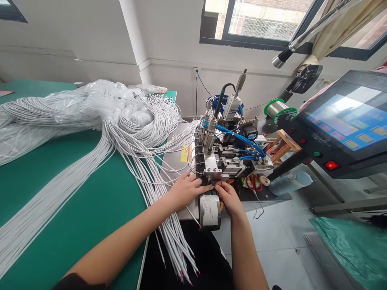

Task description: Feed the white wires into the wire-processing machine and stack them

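My left hand (185, 191) lies palm down over the front end of the machine's black track, its fingers stretched out and the index finger pointing right. Just beside that fingertip, my right hand (229, 197) is closed in a pinch. A thin white cable seems to end between its fingers, though the tip is too small to make out. The wire-processing machine (213, 163), with metal cylinders and blue air hoses, stands directly beyond both hands. Several white cables (173, 161) run from the left into its track. Below my hands is a dark roller with a worn white label (211, 210).
Large bundles of white cables (130, 121), partly in clear plastic, cover the green table (121, 193). Loose cable ends (181, 249) hang over my lap. A touch-screen panel (347, 121), a solder wire spool (279, 109), red-handled scissors (254, 183) and a plastic bottle (292, 182) are at right.
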The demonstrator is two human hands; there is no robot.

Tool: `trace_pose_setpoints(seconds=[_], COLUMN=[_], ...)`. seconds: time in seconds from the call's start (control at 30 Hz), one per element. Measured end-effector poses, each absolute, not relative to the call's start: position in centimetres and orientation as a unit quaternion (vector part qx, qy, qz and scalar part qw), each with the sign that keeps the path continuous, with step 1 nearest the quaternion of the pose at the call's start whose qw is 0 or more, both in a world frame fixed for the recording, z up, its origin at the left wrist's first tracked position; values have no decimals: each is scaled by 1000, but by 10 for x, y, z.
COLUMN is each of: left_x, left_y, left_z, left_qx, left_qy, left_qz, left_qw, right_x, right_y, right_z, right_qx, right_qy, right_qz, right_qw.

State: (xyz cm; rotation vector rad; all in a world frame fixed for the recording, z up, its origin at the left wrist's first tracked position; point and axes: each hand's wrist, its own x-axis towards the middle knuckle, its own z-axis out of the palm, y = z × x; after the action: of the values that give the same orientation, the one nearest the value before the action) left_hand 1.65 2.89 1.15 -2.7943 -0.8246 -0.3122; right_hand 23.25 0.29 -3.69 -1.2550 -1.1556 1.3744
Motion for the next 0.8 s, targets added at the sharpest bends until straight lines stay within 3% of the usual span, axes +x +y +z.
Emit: trace_pose_setpoints(seconds=[0.37,0.7,0.8], left_x=[25,10,12], left_y=[22,26,24], left_z=[14,4,7], left_qx=[-937,-901,-896], left_qy=[-316,-333,-339], left_qz=[-111,-277,-285], left_qw=[101,40,26], right_x=[228,227,225], right_y=[2,-51,-76], right_z=[-34,5,21], right_qx=[-523,-662,-627], right_qy=[-451,-519,-605], right_qz=[553,267,274], right_qw=[466,470,406])
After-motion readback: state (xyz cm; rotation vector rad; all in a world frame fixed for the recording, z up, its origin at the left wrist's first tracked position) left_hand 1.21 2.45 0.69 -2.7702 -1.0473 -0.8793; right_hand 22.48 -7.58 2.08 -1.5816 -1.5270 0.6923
